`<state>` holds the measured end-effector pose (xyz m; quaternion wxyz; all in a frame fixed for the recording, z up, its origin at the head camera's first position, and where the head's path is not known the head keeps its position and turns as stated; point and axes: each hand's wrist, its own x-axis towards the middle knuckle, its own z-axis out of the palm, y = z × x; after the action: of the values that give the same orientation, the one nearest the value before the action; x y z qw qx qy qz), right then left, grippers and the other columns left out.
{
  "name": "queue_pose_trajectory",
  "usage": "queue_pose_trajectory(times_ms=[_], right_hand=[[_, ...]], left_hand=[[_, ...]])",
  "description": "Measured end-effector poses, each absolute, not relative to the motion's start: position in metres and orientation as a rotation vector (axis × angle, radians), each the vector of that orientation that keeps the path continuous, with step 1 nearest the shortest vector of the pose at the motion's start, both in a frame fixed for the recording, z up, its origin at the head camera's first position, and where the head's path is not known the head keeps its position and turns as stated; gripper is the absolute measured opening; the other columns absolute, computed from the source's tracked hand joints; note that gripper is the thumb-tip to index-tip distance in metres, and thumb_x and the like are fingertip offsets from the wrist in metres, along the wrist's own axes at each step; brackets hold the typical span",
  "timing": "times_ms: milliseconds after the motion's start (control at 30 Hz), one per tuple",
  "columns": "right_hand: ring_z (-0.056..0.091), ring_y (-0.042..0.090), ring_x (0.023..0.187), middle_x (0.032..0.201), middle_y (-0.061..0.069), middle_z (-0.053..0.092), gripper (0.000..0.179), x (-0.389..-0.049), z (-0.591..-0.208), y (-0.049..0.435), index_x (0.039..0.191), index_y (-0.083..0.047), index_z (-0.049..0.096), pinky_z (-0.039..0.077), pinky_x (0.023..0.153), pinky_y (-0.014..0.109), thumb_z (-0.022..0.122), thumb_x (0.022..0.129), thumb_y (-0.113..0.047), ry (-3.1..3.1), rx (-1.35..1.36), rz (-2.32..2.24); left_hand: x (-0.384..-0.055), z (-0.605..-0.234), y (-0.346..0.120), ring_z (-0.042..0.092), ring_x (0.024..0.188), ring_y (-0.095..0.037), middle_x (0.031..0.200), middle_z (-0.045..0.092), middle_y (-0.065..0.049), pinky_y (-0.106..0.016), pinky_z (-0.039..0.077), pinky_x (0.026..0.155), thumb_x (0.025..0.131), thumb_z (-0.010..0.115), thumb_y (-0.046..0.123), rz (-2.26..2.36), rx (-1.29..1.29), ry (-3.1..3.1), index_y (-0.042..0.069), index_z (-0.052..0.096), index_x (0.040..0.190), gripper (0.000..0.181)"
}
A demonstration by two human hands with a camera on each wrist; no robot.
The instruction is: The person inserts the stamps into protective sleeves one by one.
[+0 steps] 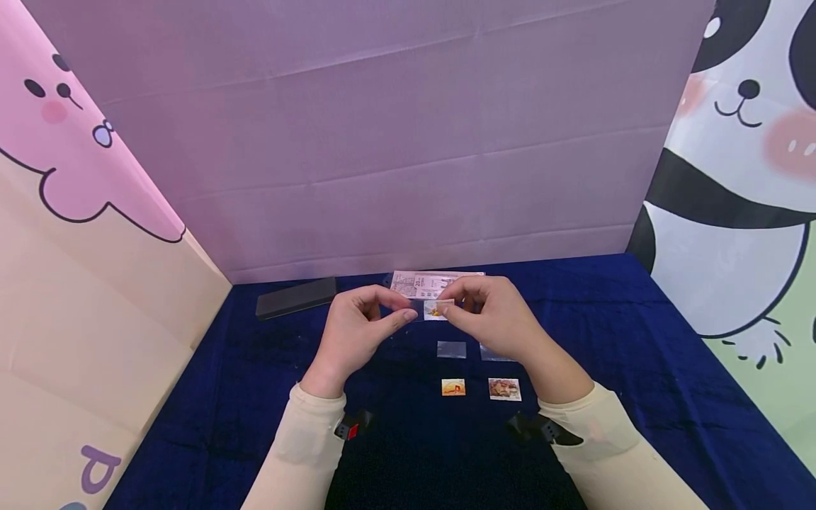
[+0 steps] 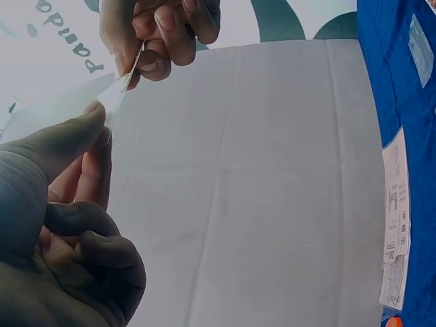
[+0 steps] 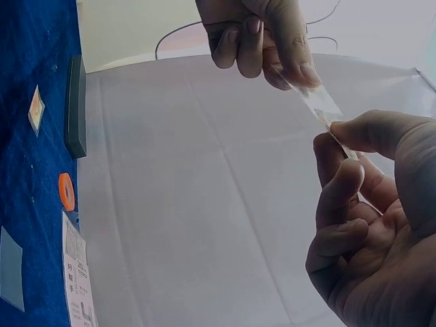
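Between thumb and forefinger, my left hand (image 1: pixel 357 327) pinches the left end of a small clear plastic sleeve (image 3: pixel 319 101). My right hand (image 1: pixel 500 315) pinches a small white-edged stamp (image 1: pixel 433 310) with a yellow picture, at the right of the sleeve. Both are held up above the table and meet between the hands. Whether the stamp lies inside the sleeve or against it, I cannot tell. Below the hands, an orange stamp (image 1: pixel 453 387) and a brownish stamp (image 1: pixel 505 389) lie on the cloth. Another clear sleeve (image 1: pixel 451 350) lies above them, and one more (image 1: pixel 494 353) is partly covered by my right hand.
A pink printed pack (image 1: pixel 417 285) lies behind the hands at the table's back edge. To its left is a long dark box (image 1: pixel 296 297). The right wrist view shows an orange ring (image 3: pixel 66 191) between them. Dark blue cloth (image 1: pixel 242 425) covers the table.
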<state>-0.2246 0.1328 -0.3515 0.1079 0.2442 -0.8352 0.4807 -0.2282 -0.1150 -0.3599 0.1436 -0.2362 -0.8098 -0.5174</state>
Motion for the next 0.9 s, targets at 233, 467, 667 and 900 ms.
queue_pose_trajectory(times_ms=[233, 467, 667, 900], right_hand=[[0.055, 0.021, 0.066, 0.094, 0.001, 0.065, 0.008, -0.2239, -0.3509, 0.133, 0.104, -0.016, 0.08, 0.042, 0.055, 0.029, 0.076, 0.098, -0.016, -2.447, 0.698, 1.439], [0.054, 0.022, 0.066, 0.099, 0.002, 0.066, 0.007, -0.2242, -0.3513, 0.1326, 0.104, -0.017, 0.081, 0.043, 0.055, 0.028, 0.076, 0.099, -0.018, -2.446, 0.702, 1.466], [0.052, 0.02, 0.065, 0.096, 0.001, 0.064, 0.007, -0.2242, -0.3509, 0.1337, 0.103, -0.016, 0.081, 0.042, 0.055, 0.028, 0.076, 0.099, -0.019, -2.441, 0.726, 1.455], [0.053, 0.02, 0.064, 0.094, 0.001, 0.063, 0.008, -0.2247, -0.3505, 0.1339, 0.104, -0.017, 0.081, 0.042, 0.055, 0.028, 0.076, 0.098, -0.019, -2.442, 0.753, 1.446]], left_hand=[[-0.2294, -0.3603, -0.1142, 0.044, 0.056, -0.021, 0.073, 0.06, -0.005, -0.028, 0.035, 0.051, 0.098, 0.077, 0.024, -1.53, -0.697, -2.317, 0.015, 0.083, 0.101, 0.01], [-0.2293, -0.3618, -0.1134, 0.047, 0.061, -0.022, 0.084, 0.065, 0.003, -0.028, 0.038, 0.055, 0.098, 0.077, 0.024, -1.518, -0.703, -2.313, 0.016, 0.083, 0.102, 0.011], [-0.2297, -0.363, -0.1126, 0.045, 0.058, -0.022, 0.079, 0.064, 0.004, -0.029, 0.036, 0.053, 0.097, 0.079, 0.026, -1.496, -0.696, -2.319, 0.019, 0.082, 0.1, 0.008], [-0.2301, -0.3633, -0.1109, 0.043, 0.057, -0.021, 0.081, 0.068, 0.007, -0.029, 0.034, 0.051, 0.094, 0.082, 0.026, -1.488, -0.694, -2.31, 0.02, 0.082, 0.096, 0.006]])
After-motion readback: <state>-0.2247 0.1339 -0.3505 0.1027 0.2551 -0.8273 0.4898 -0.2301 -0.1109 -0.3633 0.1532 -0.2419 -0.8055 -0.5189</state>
